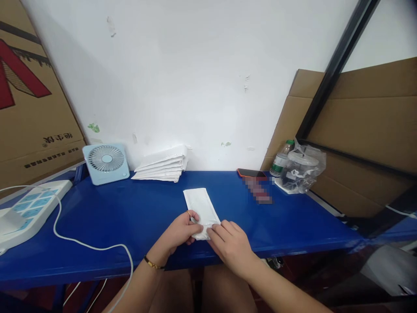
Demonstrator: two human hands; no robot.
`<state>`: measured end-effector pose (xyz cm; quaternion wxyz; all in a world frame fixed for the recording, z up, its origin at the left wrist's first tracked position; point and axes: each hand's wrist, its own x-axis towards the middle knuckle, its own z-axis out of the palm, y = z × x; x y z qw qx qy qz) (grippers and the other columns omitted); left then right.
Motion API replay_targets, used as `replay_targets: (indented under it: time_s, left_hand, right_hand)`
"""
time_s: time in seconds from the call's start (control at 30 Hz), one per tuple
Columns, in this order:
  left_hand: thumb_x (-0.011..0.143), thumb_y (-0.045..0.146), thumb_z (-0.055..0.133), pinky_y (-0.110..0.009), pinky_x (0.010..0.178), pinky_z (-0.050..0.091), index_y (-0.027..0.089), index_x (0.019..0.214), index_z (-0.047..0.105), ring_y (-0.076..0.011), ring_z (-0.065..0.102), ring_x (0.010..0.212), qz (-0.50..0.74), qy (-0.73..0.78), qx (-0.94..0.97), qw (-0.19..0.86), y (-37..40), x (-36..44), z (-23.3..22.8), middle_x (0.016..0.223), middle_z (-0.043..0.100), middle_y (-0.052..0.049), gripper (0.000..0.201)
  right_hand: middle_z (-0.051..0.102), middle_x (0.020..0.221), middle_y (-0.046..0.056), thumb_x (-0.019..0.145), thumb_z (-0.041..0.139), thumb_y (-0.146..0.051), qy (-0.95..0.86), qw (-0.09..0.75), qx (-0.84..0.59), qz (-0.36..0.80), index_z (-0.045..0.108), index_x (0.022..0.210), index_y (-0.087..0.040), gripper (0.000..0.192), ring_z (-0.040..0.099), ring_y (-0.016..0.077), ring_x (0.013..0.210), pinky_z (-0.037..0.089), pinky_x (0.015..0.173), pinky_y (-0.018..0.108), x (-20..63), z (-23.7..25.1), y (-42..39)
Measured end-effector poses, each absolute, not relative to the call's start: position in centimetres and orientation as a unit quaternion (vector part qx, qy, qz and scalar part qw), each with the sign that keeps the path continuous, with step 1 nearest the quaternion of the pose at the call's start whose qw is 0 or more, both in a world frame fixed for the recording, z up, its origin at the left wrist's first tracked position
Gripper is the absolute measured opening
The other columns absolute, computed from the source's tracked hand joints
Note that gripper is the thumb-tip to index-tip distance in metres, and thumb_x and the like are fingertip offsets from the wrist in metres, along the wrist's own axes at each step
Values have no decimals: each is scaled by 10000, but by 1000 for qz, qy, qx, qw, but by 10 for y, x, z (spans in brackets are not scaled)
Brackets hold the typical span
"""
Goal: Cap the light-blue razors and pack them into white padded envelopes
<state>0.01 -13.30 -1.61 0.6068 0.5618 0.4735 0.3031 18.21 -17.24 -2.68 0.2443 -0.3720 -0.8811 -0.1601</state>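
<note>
A white padded envelope lies at the front middle of the blue table, its near end close to the table's edge. My left hand grips the envelope's near left side, thumb on top and fingers curled around the edge. At the near right corner, my right hand is closed with its fingertips pressed on the envelope. Both hands touch the same near end. What lies inside the envelope is hidden.
A stack of white envelopes leans by the wall beside a blue fan. At left are a power strip and white cable. At right stand a phone, a bottle and a bagged container.
</note>
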Motion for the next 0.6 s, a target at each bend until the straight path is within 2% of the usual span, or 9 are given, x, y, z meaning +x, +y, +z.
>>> replay_targets:
  time_s: [0.1,0.2,0.3,0.37,0.47,0.53,0.6]
  left_hand:
    - [703,385,615,-149,403,331,210,881,416,-59,460,437,354,433,521,644,-125,4,-1,582,484,79,318]
    - [751,444,569,-151,432,362,214,949,435,-66,531,545,451,408,499,617,-111,1,16,759,540,28,332]
    - [771,400,555,-156,428,344,203,955,483,-60,510,536,485,421,540,544,-100,-5,30,762,533,24,279]
    - [780,363,548,-174,452,360,189,913,540,-68,496,536,482,423,603,475,-104,-7,38,709,528,21,219]
    - [826,370,490,-245,566,438,201,876,620,-116,537,634,479,366,714,356,-132,-9,45,752,575,-26,219]
    - [845,424,440,-308,629,471,252,942,635,-160,567,713,464,318,768,306,-158,-13,40,807,600,-50,278]
    - [827,539,384,-350,584,475,335,972,646,-193,580,712,425,338,802,249,-179,-19,30,829,615,-54,361]
  right_hand:
    - [631,802,82,897,409,-209,-864,276,-399,-131,610,987,-207,220,521,188,730,368,626,311,195,-11,-150]
    - [623,807,79,873,453,-313,-786,387,-479,-48,620,948,-178,228,542,182,732,399,645,287,219,5,-104]
    - [592,645,31,797,536,-433,-651,482,-576,112,623,816,-150,297,501,133,537,374,494,242,244,10,-39]
    - [572,585,14,767,556,-444,-568,478,-626,240,612,786,-128,322,456,104,447,348,420,226,254,6,6]
    - [524,475,9,738,594,-364,-542,451,-661,258,591,678,-101,270,424,96,373,334,376,227,253,-7,58]
    - [515,443,16,719,615,-319,-539,435,-677,250,587,646,-96,236,443,108,371,351,381,234,245,-14,80]
    - [542,465,41,685,643,-280,-544,418,-689,232,596,637,-92,200,504,138,426,391,421,247,237,-19,93]
